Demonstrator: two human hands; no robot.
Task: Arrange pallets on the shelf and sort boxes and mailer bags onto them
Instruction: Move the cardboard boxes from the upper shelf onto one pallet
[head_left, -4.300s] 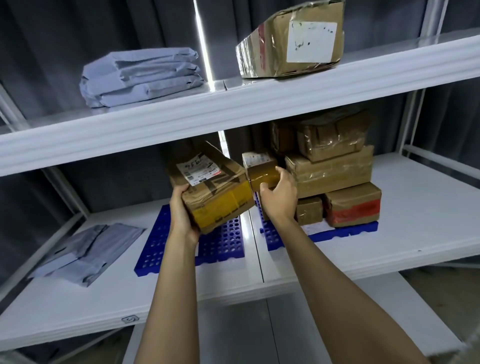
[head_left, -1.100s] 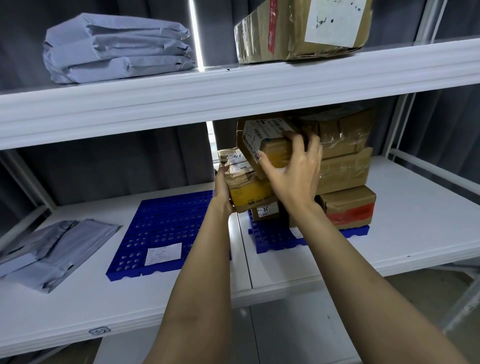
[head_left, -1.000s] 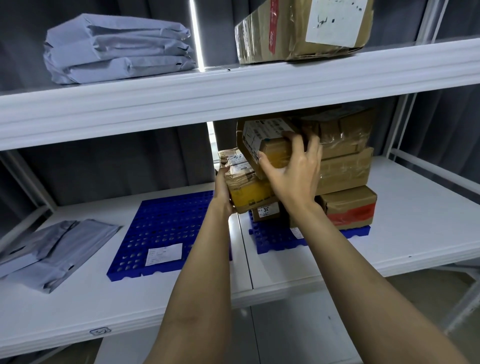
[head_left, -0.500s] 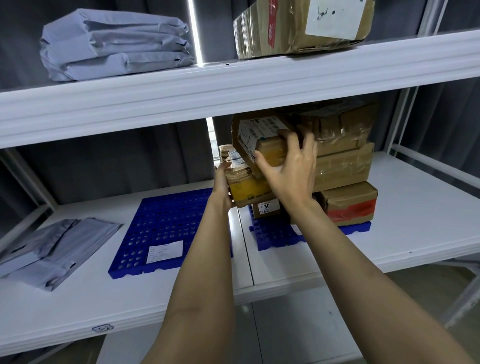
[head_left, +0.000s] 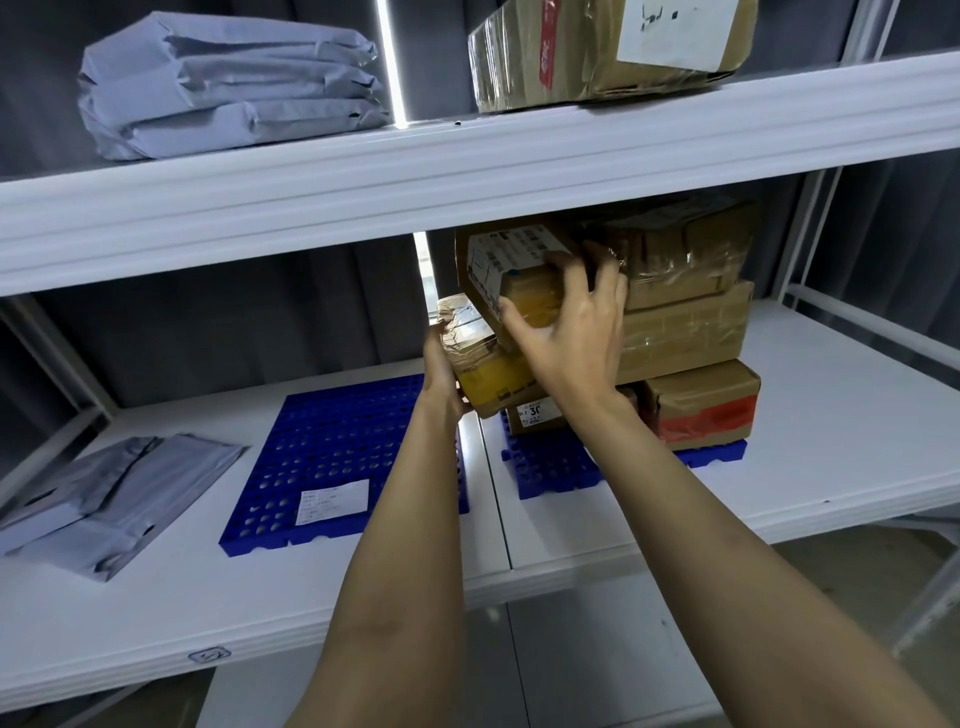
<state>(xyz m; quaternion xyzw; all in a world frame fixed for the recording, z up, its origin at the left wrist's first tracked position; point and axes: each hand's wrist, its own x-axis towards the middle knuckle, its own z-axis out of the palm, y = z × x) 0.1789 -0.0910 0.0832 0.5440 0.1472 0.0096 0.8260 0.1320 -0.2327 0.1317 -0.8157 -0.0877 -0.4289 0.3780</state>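
So, right hand (head_left: 571, 338) is curled around the labelled box (head_left: 511, 260); just below its fingers (head_left: 573, 275), left hand (head_left: 440, 366) clutches the yellow-taped box (head_left: 491, 371).

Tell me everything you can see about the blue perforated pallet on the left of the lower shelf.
The blue plastic pallet is a square grid slab pierced by rows of round holes. It lies flat on the white lower shelf, left of the shelf seam. A white printed label sits near its front edge; no parcel is on it. The left forearm passes in front of its right edge. Grey mailer bags lie apart to its left.
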